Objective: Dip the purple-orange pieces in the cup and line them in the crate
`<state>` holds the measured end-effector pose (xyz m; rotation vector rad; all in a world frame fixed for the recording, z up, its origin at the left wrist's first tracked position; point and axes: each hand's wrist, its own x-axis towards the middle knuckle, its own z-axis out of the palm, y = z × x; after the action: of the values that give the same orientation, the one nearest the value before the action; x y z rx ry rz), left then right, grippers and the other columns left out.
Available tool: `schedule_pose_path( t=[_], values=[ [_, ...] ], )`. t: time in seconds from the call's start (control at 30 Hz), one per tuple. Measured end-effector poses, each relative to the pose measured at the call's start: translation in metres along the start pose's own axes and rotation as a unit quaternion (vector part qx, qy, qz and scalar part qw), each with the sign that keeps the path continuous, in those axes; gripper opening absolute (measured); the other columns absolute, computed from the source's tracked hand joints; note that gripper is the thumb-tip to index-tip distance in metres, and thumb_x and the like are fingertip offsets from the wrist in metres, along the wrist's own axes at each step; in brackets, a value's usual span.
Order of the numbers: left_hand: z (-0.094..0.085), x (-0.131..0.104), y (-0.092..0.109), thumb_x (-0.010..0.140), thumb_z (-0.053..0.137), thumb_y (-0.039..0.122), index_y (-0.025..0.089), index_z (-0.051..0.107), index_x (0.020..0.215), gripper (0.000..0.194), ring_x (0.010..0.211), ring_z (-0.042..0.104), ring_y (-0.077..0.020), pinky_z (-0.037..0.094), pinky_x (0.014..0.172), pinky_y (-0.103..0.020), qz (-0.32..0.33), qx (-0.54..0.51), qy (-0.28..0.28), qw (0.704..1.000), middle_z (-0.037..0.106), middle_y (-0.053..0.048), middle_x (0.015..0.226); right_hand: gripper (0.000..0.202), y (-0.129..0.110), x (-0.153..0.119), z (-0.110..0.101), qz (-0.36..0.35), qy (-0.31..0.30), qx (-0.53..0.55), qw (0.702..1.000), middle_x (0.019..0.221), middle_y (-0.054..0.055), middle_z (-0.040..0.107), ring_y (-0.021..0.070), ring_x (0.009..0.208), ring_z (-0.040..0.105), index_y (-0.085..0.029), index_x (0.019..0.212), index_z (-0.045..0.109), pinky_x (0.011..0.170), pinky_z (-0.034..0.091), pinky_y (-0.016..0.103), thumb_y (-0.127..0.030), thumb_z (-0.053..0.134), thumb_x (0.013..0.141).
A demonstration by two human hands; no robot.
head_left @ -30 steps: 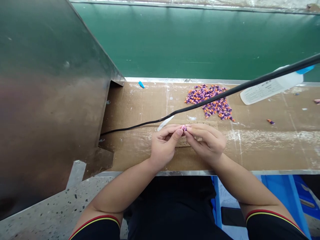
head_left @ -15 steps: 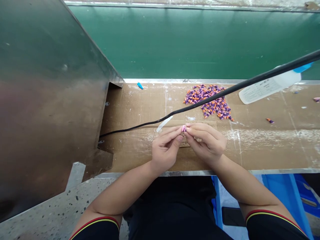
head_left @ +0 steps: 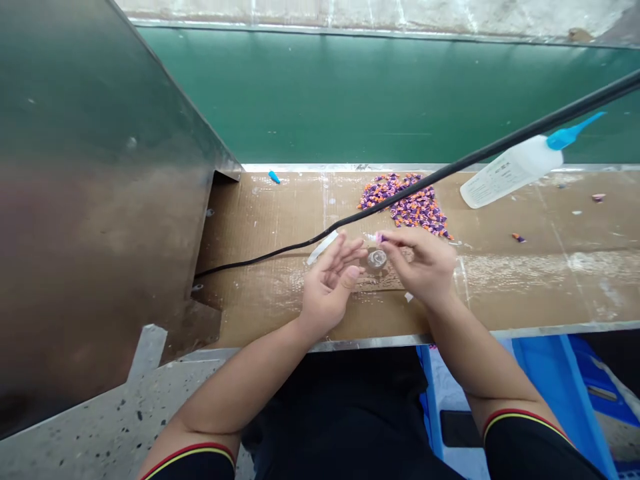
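Between the thumb and fingertips of my right hand [head_left: 423,263] is a small pink and purple piece [head_left: 381,238]; its exact kind is too small to make out. My left hand [head_left: 330,287] holds nothing, palm turned inward with its fingers apart. A small round clear dish [head_left: 377,259] sits on the cardboard between my hands, close to the right fingertips. Just beyond my left fingers lies a white strip [head_left: 323,247]. Behind the right hand spreads a pile of small purple and orange pieces [head_left: 420,210].
A black cable [head_left: 330,233] crosses above the cardboard-covered bench [head_left: 270,280]. At the back right lies a white bottle [head_left: 513,172] with a blue nozzle. A blue cap [head_left: 274,177] is at the back left. One loose piece [head_left: 519,237] lies right. A metal panel [head_left: 100,200] stands left.
My hands have moved apart. The left has let go of the small piece and opened, while the right keeps it. The clear dish now shows between them. The view has shifted slightly.
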<state>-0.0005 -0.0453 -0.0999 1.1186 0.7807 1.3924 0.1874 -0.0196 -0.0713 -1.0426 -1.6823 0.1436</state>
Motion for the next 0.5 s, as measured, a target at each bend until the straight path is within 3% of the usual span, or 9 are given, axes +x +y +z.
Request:
schedule_pose_path(
  t=[0.13,0.27,0.37,0.43,0.5],
  values=[
    [-0.007,0.003,-0.004,0.099,0.080,0.041,0.025,0.071,0.143,0.048,0.109,0.079,-0.0210,0.068,0.083,-0.026,-0.016,-0.003,0.032,0.999,0.078,-0.014,0.128,0.011,0.034,-0.001,-0.069,0.119,-0.011,-0.103,0.988,0.098,0.004,0.084,0.0190,0.081,0.080,-0.023,0.104,0.082,0.072,0.069,0.031,-0.024,0.074,0.095],
    [-0.008,0.005,-0.002,0.099,0.079,0.041,0.024,0.077,0.133,0.038,0.102,0.079,-0.0187,0.067,0.078,-0.024,-0.007,-0.007,0.041,0.999,0.078,-0.010,0.114,0.013,0.064,-0.025,-0.132,0.165,-0.191,-0.250,0.935,0.086,0.005,0.079,0.0214,0.075,0.074,-0.024,0.082,0.076,0.071,0.065,0.034,-0.021,0.065,0.087],
    [-0.006,0.004,-0.001,0.102,0.075,0.042,0.022,0.078,0.128,0.033,0.099,0.078,-0.0188,0.067,0.076,-0.025,0.012,0.015,0.022,1.000,0.076,-0.010,0.111,0.016,0.078,-0.044,-0.149,0.162,-0.284,-0.311,0.892,0.088,0.009,0.078,0.0266,0.085,0.074,-0.024,0.079,0.073,0.081,0.064,0.040,-0.016,0.060,0.083],
    [-0.006,0.003,-0.001,0.104,0.071,0.039,0.023,0.078,0.126,0.028,0.097,0.078,-0.0177,0.066,0.075,-0.025,0.054,0.048,0.010,0.997,0.074,-0.009,0.112,0.023,0.083,-0.055,-0.151,0.154,-0.283,-0.316,0.892,0.096,0.011,0.079,0.0295,0.094,0.075,-0.023,0.093,0.077,0.090,0.063,0.044,-0.014,0.059,0.084],
    [-0.008,0.003,-0.003,0.105,0.069,0.035,0.023,0.078,0.125,0.025,0.095,0.076,-0.0163,0.065,0.076,-0.026,0.109,0.100,0.007,0.989,0.073,-0.009,0.116,0.037,0.084,-0.063,-0.150,0.160,-0.240,-0.309,0.906,0.105,0.013,0.080,0.0295,0.099,0.076,-0.021,0.112,0.078,0.094,0.064,0.047,-0.013,0.057,0.083]
  ],
)
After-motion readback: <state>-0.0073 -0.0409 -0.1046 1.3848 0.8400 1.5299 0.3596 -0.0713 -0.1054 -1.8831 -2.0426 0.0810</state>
